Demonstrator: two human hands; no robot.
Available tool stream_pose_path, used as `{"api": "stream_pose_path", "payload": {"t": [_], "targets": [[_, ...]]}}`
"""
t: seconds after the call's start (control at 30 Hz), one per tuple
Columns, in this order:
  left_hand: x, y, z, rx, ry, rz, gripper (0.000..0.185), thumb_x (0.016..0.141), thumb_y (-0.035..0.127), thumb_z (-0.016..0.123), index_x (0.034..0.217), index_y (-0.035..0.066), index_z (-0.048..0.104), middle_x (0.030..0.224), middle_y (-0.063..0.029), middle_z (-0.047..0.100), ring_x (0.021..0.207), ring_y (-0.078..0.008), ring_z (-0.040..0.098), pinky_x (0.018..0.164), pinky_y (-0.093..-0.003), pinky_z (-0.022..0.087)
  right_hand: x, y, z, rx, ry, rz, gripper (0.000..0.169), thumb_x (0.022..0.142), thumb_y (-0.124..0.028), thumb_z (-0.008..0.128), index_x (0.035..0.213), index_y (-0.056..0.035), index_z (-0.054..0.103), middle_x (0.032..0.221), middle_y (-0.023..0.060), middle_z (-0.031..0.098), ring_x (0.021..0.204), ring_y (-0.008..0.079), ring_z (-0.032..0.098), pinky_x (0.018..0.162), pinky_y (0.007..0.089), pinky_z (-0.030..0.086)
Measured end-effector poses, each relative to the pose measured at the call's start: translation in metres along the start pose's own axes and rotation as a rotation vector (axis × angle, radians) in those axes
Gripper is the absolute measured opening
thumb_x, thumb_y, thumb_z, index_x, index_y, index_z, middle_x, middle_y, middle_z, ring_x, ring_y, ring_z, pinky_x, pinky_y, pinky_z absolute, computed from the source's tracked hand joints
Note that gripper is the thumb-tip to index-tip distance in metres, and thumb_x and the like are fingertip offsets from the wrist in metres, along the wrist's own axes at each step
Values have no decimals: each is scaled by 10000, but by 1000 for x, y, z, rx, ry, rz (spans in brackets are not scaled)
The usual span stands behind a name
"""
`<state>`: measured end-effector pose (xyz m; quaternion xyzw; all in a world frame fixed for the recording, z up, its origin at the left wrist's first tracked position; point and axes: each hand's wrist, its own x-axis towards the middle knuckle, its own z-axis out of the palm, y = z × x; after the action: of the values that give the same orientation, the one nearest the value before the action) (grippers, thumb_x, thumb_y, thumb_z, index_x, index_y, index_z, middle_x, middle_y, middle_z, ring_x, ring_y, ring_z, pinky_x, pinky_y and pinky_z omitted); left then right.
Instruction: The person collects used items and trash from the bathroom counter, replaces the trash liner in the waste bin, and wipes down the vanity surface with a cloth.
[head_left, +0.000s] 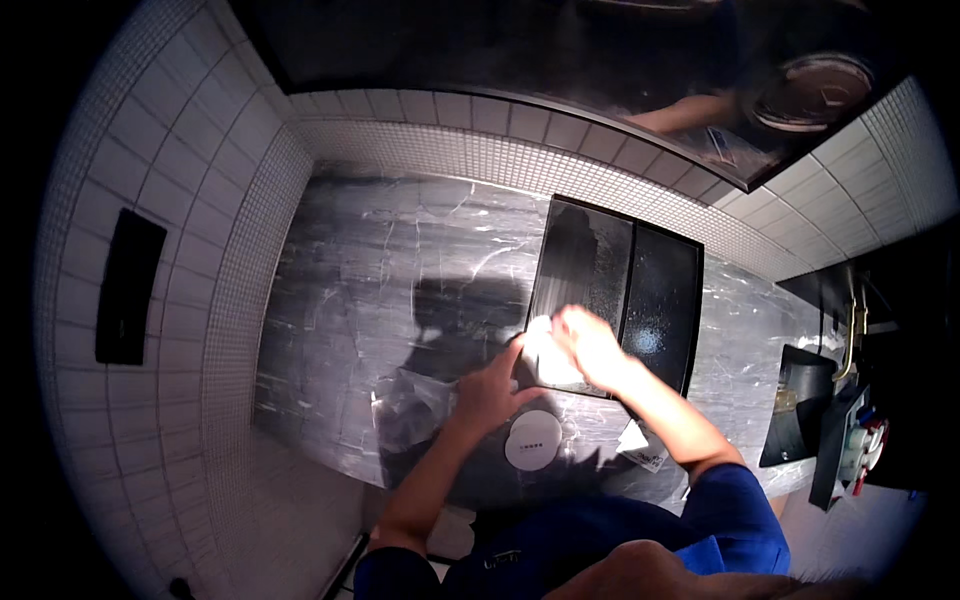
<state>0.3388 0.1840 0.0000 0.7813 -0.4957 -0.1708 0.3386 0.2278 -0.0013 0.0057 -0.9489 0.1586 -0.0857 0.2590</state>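
On the marble countertop (360, 255) lies a black two-section tray (660, 300) with a thin dark rim. My right hand (592, 349) presses a bunched white cloth or tissue (551, 360) onto the near part of its left section. Pale streaks and speckles mark that section, and wet-looking spots dot the right one. At the tray's near-left corner is my left hand (487, 394), thumb and forefinger spread beside the cloth; whether it bears on the rim is unclear. White round discs (534, 441), the upper one printed, lie just below the tray.
Clear plastic wrapping (412, 409) lies left of my left hand. Small printed packets (641, 446) rest near the counter's front edge. A dark sink (799, 405) with a brass-coloured faucet (850, 337) stands right. A dark-framed mirror (480, 52) hangs above the tiled back wall.
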Motion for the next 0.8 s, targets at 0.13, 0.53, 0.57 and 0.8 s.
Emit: {"api": "stream_pose_path", "payload": {"t": [0.13, 0.53, 0.57, 0.8], "targets": [[-4, 3, -1, 82, 18, 12, 779, 679, 524, 761, 1296, 121, 507, 852, -73, 658, 713, -205, 668, 593, -324, 537, 110, 59, -14, -405, 386, -100, 83, 792, -138, 572, 828, -63, 580, 809, 86, 535, 812, 259, 541, 691, 386, 453], [-7, 3, 4, 75, -7, 20, 734, 712, 472, 762, 1287, 101, 497, 1055, -116, 665, 846, -252, 688, 692, -341, 559, 6, 40, -51, -675, 45, -113, 122, 794, -161, 568, 781, -40, 575, 719, 104, 536, 717, 243, 587, 651, 369, 482], [-6, 3, 4, 101, 24, 61, 761, 697, 468, 777, 1300, 107, 485, 1008, -113, 678, 826, -238, 692, 672, -333, 558, -20, 27, -33, -594, -9, -71, 117, 803, -165, 585, 794, -48, 577, 744, 106, 517, 723, 249, 574, 655, 380, 481], [-8, -4, 4, 50, 3, 25, 790, 728, 479, 742, 1359, 122, 428, 991, -99, 657, 743, -256, 673, 596, -365, 534, 10, 27, -24, -109, 105, 218, 151, 861, -168, 544, 855, -19, 518, 819, 171, 572, 752, 351, 579, 710, 444, 488]]}}
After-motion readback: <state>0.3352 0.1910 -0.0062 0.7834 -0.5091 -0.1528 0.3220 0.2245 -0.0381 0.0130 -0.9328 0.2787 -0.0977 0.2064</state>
